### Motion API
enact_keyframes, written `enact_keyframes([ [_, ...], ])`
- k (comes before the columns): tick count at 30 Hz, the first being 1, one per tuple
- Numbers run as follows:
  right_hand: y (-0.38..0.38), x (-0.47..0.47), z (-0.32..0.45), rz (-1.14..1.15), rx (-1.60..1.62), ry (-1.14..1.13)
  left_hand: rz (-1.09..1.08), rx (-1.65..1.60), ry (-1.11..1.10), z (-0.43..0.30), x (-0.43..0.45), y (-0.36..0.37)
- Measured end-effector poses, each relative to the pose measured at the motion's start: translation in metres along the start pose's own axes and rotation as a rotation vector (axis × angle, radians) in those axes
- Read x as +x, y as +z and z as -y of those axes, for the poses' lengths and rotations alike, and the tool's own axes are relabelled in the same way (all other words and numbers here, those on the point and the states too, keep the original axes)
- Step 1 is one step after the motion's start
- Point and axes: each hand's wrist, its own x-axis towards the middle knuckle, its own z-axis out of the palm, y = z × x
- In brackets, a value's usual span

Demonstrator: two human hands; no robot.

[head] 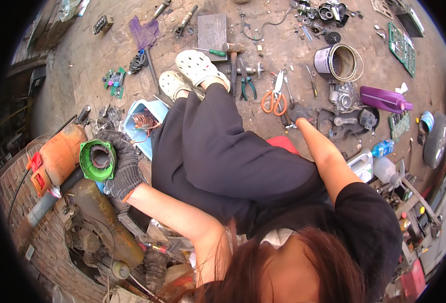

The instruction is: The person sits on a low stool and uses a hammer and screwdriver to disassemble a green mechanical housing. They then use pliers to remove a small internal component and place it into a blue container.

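My left hand (pixel 126 161), in a grey knitted glove, holds a round green motor housing (pixel 98 174) with a winding ring inside it, its opening facing the camera. My right hand (pixel 298 113), in a dark glove, reaches down to the floor beside orange-handled scissors (pixel 277 94). Its fingers are partly hidden, and whether they grip a tool there is unclear. A screwdriver-like tool (pixel 288 87) lies just above it. Green-handled pliers (pixel 248 85) and a hammer (pixel 233 57) lie further left. Between my left hand and my legs is a light blue plastic basket (pixel 153 110) holding copper wire coils.
An orange gas cylinder (pixel 63 146) and a rusty yellow cylinder (pixel 105 223) are at the left. On the right are an open metal can (pixel 323 62), a purple plastic bottle (pixel 382 99), a black engine cover (pixel 325 123) and a white jug (pixel 361 164). Circuit boards (pixel 401 49) lie beyond.
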Motion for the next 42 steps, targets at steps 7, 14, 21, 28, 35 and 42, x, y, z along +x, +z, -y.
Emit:
enact_keyframes([
  [7,0.010,0.000,0.023,-0.008,-0.035,-0.011,-0.023,0.033,0.008,0.002,0.000,0.000],
  [14,0.002,0.009,0.014,-0.089,-0.012,0.041,-0.028,0.041,-0.008,0.002,0.006,-0.003],
  [21,-0.054,0.006,0.000,-0.300,0.150,0.060,-0.016,0.039,0.001,0.001,0.002,-0.002],
  [28,-0.056,0.012,0.018,-0.486,-0.011,0.021,0.030,0.001,0.030,-0.005,0.002,-0.004],
  [35,-0.029,0.013,0.078,-0.281,-0.096,-0.350,0.108,-0.015,0.048,-0.021,0.011,-0.019],
  [42,-0.022,0.017,0.108,-0.281,-0.231,-0.529,0.104,0.003,0.111,-0.036,0.002,-0.038],
])
